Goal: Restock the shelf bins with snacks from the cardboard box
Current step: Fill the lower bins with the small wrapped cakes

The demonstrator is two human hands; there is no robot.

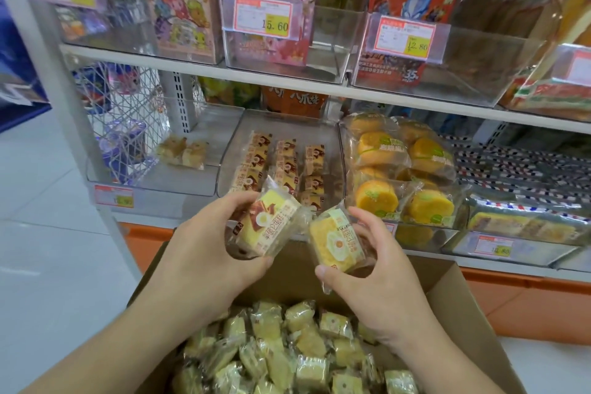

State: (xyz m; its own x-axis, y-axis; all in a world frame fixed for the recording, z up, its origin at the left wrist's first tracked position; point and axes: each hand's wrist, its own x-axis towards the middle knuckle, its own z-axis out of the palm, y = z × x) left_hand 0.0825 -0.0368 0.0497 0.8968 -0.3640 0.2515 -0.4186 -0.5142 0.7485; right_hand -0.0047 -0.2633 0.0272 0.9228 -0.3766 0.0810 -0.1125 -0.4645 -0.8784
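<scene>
- Because our cardboard box [454, 285] sits below the lower shelf's front edge, still heaped with wrapped cakes, a careless reach over it could spill them.
- The clear middle bin [236, 141] holds neat rows of matching cakes; if we drop ours in loosely, those rows may topple.
- Our left hand [204, 253] has its fingers curled round one cake packet [271, 227]; the slick wrapper might slip.
- Our right hand [380, 269] pinches a second packet [335, 243] by its edges, the weaker hold, likeliest to drop back into the box.
</scene>
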